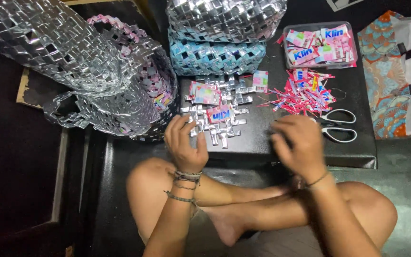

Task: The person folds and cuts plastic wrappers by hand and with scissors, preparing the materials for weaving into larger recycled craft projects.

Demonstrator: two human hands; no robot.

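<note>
My left hand (185,143) rests on the near left edge of a woven patch of silver foil strips (220,119) lying on a black board (262,143); its fingers pinch the strips there. My right hand (297,145) hovers blurred over the board to the right of the patch, fingers curled, and whether it holds anything is hidden. White-handled scissors (336,124) lie just beyond my right hand. A heap of red and pink wrapper scraps (300,91) sits behind them.
Large woven foil baskets stand at the back: a silver one (48,43), a pink-rimmed one (139,81), and a silver-and-blue one (220,38). A clear tray of folded wrappers (319,45) sits back right. Patterned cloth (396,76) lies far right. My crossed legs (243,209) are below.
</note>
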